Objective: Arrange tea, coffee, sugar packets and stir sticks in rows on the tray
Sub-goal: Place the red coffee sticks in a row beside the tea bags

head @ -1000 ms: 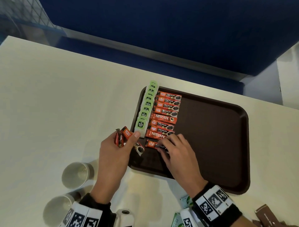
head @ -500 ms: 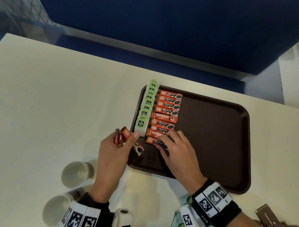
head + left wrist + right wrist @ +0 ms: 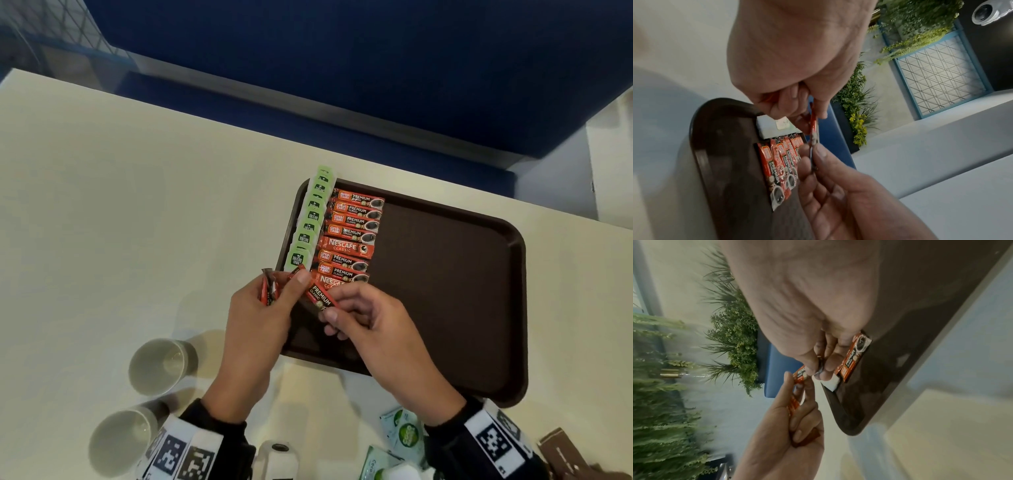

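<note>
A coffee packet (image 3: 321, 297) is being pinched by the right hand (image 3: 373, 329) above the tray (image 3: 445, 291), while spares are being gripped by the left hand (image 3: 260, 318); it should be laid flush below the coffee row (image 3: 349, 240).

cream table (image 3: 137, 212), brown tray (image 3: 462, 308), paper cups (image 3: 161, 365)

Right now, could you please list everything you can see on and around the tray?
tray: one, dark brown, on the table.
table: one, cream.
tea bags: a row, count unclear, green, tray's left edge.
coffee sachets in the row: eight showing, red-orange, beside the tea.
paper cups: two, pale, left of the hands.
green-and-white packets: several, near table edge.
brown packets: some, bottom right corner.
left hand: grips spare coffee sachets.
right hand: pinches one coffee sachet.
</note>
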Demonstrator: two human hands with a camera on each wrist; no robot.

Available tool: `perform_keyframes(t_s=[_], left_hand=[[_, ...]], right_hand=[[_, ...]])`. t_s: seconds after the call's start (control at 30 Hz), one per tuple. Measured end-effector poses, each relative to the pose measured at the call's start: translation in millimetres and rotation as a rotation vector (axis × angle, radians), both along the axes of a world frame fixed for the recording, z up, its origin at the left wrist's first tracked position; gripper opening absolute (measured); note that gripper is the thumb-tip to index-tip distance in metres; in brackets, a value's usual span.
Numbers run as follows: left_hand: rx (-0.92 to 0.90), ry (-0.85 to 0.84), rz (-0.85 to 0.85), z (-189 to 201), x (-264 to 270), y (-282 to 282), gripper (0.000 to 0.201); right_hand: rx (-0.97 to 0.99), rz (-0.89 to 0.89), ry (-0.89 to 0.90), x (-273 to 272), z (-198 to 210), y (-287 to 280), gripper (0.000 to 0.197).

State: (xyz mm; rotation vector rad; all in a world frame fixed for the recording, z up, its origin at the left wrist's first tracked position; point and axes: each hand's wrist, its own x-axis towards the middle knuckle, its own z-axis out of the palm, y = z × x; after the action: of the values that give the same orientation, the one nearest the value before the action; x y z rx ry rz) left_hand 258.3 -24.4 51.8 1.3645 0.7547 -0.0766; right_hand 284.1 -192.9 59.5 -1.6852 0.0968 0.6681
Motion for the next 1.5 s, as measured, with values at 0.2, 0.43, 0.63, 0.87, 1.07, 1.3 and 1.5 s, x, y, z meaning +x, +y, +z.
perform_keyframes(t_s=[0.2,0.43,0.63,0.87,1.07,1.3,1.5], left_hand=[[0.137,0.015,-0.042,-10.1,-8.4,3.8,0.016],[0.208,0.044,-0.068,-18.7,-20.1,2.5,0.019],[0.21,0.022,-0.03,-18.6,-16.1,9.4,0.016],[0.232,0.009,-0.038,-19.3,-15.9,13.2,0.013],[0.235,0.02,-0.054,-20.5,-18.1,14.0,0.011],[0.226,0.031,-0.069,-20.5,-18.5,15.3,0.012],[0.23,0.049,-0.082,-22.3,-19.7,16.5,0.012]], right_hand=[[-0.192,0.052,-0.167,-7.2,-8.7,-4.4,0.024],[-0.661,0.28,-0.524,-21.6,-41.1,-10.8,0.029],[-0.86,0.357,-0.647,-24.8,-52.1,-10.1,0.034],[-0.92,0.382,-0.683,-21.9,-55.0,-8.0,0.035],[-0.931,0.394,-0.717,-20.9,-58.8,-7.3,0.032],[-0.928,0.401,-0.754,-18.2,-60.2,-5.5,0.034],[-0.903,0.387,-0.78,-14.5,-59.5,-3.5,0.036]])
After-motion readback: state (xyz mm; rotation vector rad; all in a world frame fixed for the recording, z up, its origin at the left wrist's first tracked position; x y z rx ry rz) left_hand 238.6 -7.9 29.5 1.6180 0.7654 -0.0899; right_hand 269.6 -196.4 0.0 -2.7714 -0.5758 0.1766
